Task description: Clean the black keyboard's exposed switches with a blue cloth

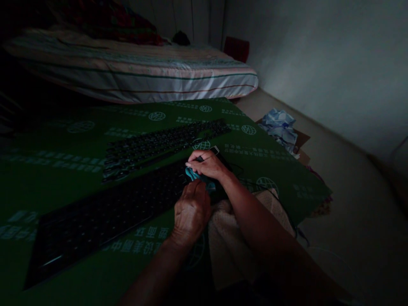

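Note:
A long black keyboard base lies slantwise before me, with rows of small pale dots where keycaps would sit. Behind it, loose black keycaps are laid out in rows. Over the right part of the base, my left hand is closed on a teal cloth, its fingers curled down. Just beyond, my right hand pinches thumb and fingers together at the cloth's upper end. A keycap may be in that pinch, but it is too dark and small to tell.
The green printed tabletop carries everything. A beige towel lies by my right forearm, near a black cable. Past the table stand a bed and a pale wall. Crumpled blue-white material is at the right.

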`<state>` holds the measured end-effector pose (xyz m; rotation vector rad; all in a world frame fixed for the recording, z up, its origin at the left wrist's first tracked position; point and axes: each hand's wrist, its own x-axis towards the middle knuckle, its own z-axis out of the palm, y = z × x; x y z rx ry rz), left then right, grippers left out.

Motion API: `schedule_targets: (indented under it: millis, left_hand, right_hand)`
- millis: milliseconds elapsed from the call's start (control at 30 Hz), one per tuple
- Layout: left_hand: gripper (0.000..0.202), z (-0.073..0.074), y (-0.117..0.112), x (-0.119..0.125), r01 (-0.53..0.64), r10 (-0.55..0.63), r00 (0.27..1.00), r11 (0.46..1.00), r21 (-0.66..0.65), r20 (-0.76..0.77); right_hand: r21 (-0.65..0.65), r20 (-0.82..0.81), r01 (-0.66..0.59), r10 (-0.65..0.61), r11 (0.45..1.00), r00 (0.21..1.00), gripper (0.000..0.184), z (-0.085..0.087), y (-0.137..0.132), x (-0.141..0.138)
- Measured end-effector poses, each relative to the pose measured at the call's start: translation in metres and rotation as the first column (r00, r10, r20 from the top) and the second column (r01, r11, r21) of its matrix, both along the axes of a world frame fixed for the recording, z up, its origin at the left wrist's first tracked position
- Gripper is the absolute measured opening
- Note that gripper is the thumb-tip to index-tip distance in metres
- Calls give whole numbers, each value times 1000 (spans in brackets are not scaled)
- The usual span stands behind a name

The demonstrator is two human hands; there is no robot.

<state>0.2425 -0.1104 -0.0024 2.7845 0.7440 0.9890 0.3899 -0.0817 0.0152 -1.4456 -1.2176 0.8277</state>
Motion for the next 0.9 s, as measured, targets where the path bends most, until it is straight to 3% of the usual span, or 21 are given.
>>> schedule_targets:
  millis: [333,500,733,900]
  left_hand:
    - [15,25,-6,0,-75,44,956,993,-96,-292]
    - [18,29,-4,-3,-76,26,930,990,-122,-365]
    - [36,18,1,-23,56,-56,968,998,-4,-243]
    - [31,6,-4,-28,64,-52,989,994,91,-136]
  right_hand:
    - [3,20,-9,9,1000,1000,9,2,-1,-3]
    - [1,61,-2,2,1000,998,8,2,-1,-3]
    - [-6,68,20,-20,1000,997,9,3,-6,-7]
    - [-46,17,44,-43,998,999,13,-3,-8,-9]
